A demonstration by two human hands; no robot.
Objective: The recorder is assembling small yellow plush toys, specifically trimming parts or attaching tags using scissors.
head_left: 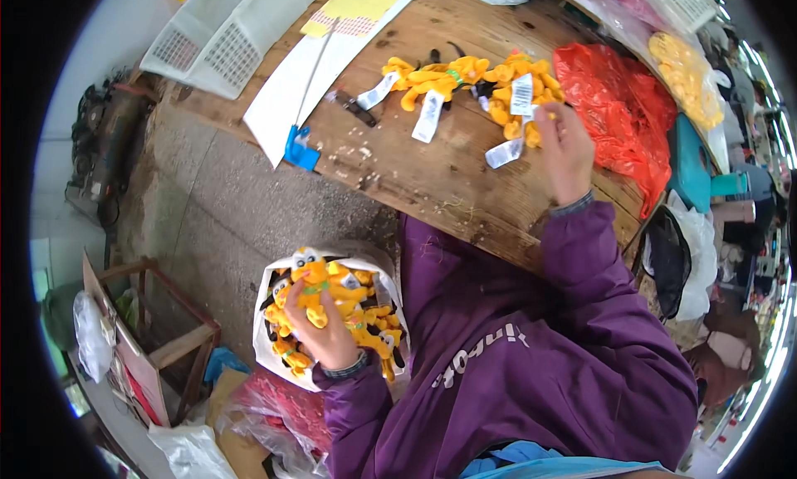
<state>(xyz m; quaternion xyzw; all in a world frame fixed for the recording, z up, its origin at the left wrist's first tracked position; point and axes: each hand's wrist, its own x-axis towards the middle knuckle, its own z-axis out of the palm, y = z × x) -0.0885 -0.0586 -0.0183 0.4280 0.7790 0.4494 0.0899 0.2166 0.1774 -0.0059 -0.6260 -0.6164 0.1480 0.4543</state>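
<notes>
My left hand [328, 338] grips a yellow-orange plush dog [309, 267] with white eyes and a green collar, its fingers closed around the body. It is over a white sack [262, 334] filled with similar toys, beside my leg. On the wooden table [415, 159] lies a row of such plush toys [440, 79] with white paper tags [428, 116] hanging off them. At the right end of that row, my right hand [569, 151] has its fingers pinched together against a toy and its tag. What exactly sits between those fingertips is hidden.
Red plastic bags [614, 105] lie right of the toys. A blue-based spike [300, 151] stands at the table edge on white paper [286, 105], near a dark-handled tool [355, 108]. White baskets [224, 51] are far left; a wooden frame [178, 338] stands on the floor.
</notes>
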